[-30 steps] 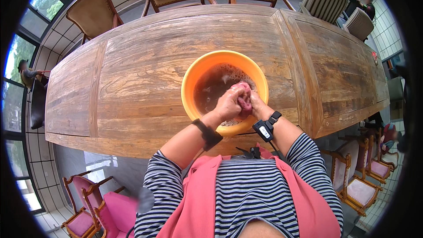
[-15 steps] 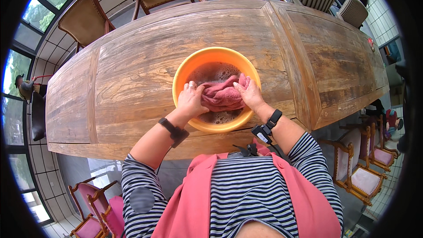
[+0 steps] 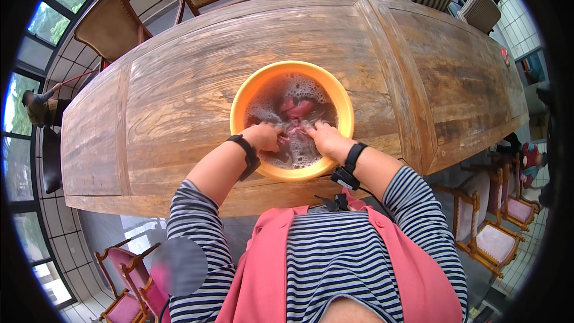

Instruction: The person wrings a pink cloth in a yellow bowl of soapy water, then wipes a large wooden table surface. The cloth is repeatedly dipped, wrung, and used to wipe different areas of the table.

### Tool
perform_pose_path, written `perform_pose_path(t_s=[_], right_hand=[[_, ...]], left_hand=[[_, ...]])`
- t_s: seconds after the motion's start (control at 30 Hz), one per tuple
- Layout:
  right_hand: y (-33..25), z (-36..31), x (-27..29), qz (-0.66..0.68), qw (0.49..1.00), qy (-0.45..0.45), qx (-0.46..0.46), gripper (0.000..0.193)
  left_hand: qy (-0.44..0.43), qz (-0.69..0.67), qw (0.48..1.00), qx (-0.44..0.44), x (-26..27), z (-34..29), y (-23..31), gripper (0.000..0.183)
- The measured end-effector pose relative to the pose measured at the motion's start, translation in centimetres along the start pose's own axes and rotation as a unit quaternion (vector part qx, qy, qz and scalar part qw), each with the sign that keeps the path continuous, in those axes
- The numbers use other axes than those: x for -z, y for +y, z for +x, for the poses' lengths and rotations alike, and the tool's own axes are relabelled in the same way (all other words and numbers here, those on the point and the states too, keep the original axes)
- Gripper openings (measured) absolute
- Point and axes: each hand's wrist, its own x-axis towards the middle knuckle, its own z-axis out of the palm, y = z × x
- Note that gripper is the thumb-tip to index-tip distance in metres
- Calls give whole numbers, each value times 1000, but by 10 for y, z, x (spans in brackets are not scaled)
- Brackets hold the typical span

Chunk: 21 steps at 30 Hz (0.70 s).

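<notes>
Head view, looking down. An orange basin [image 3: 291, 119] stands on a long wooden table [image 3: 179, 84], filled with dark, foamy water [image 3: 287, 98]. Both hands are dipped into the near part of the basin. The left hand [image 3: 263, 136] enters over the near-left rim, its fingers curled down into the suds; the right hand [image 3: 323, 139] enters over the near-right rim, its fingers likewise sunk in the water. The two hands lie near each other but apart, with foam between them. A reddish cloth [image 3: 297, 107] floats just beyond the fingertips of both hands, partly submerged; whether either hand grips a part of it below the surface cannot be told, since the water and foam hide the fingertips. Each wrist carries a black band [image 3: 246, 154], that on the right with a small black box and cable attached. The forearms emerge from striped sleeves [image 3: 197, 233]. Beyond the basin, on the far side of the table from the hands, stand brown upholstered chairs [image 3: 110, 24]; pink-seated chairs [image 3: 128, 275] stand behind and to the left of the left arm.
</notes>
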Motion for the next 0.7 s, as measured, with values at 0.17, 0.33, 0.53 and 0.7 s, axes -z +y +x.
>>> perform_pose_path(t_s=[0.17,0.33,0.53,0.7], right_hand=[[3,24,10,6,999,-15,-34,51],[3,28,13,387,891,80,-223,68],[-8,20,31,758,643,-13,-109,66],[-3,23,34,799,588,16,-127,51]], left_hand=[[140,-65,986,-68,5,7,3,59],[195,-537,814,109,9,12,19,45],[213,-692,677,-133,14,-16,54,39],[154,-626,722,-250,15,-50,96,15]])
